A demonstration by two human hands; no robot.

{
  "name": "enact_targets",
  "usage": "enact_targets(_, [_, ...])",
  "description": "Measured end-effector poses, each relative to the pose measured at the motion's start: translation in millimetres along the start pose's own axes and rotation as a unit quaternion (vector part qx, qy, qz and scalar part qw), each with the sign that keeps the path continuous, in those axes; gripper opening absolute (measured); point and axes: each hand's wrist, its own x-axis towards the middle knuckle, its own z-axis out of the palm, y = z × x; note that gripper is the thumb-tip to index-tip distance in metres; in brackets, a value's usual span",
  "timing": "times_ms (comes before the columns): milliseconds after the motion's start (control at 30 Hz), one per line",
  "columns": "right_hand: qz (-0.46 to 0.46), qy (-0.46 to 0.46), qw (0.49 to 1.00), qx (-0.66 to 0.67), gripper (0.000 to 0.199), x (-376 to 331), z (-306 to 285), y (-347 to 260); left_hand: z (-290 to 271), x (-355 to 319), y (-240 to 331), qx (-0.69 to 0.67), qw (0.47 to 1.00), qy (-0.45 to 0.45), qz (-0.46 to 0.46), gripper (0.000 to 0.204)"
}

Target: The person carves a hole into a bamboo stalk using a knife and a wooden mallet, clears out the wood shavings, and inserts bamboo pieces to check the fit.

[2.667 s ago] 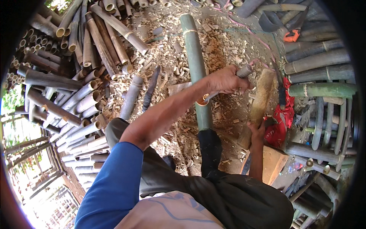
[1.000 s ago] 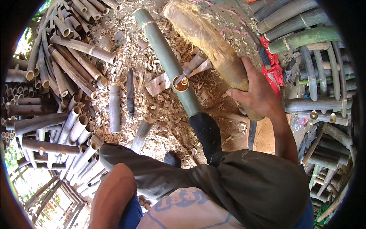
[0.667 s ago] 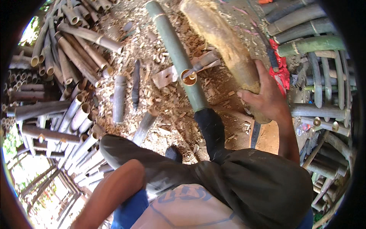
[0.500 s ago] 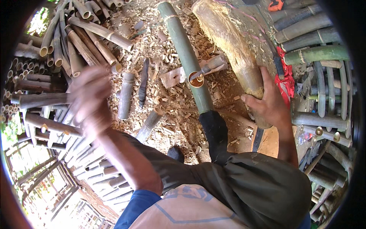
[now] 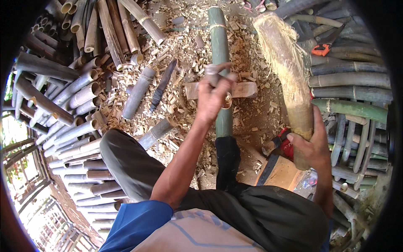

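Item: bamboo log [image 5: 285, 71], thick, tan, its skin stripped to stringy fibres near the top end. We hold it near upright at about three o'clock in the view, its frayed end tipped toward twelve. Our right hand [image 5: 310, 145] is wrapped tight around its lower end, thumb across the front, forearm coming up from five o'clock.

Our left hand [image 5: 214, 94] is raised at the centre, arm stretched from six o'clock, fingers clenched round a small grey handle [image 5: 212, 73]; we cannot tell what tool it belongs to. The log stands well to the right of this hand, apart from it.

Under the left hand: a green bamboo pole [image 5: 220, 63] running from twelve toward six, laid over a short wooden block [image 5: 245, 89], a cut ring of bamboo showing beside the wrist.

Ground: pale chips and shavings [image 5: 180, 54] all around.
At ten o'clock: a dark knife [image 5: 163, 86] lying among short cut tubes.
At nine o'clock: stacked grey bamboo lengths [image 5: 54, 105].
At two to four o'clock: more stacked poles [image 5: 352, 80], one green.
At four o'clock: a red tool [image 5: 286, 145] on a wooden board [image 5: 282, 173].
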Motion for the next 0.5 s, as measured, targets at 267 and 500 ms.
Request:
enact_targets(267, [-0.125, -0.101, 0.976, -0.150, 0.093, 49.8, -4.4, -87.9, -30.5, 13.9, -30.9, -0.273, 0.931, 0.232, 0.070, 0.043])
enact_targets(500, [-0.238, -0.158, 0.933, -0.220, 0.096, 94.4, 57.4, -113.0, -32.2, 18.9, -52.8, -0.352, 0.917, 0.181, 0.053, 0.023])
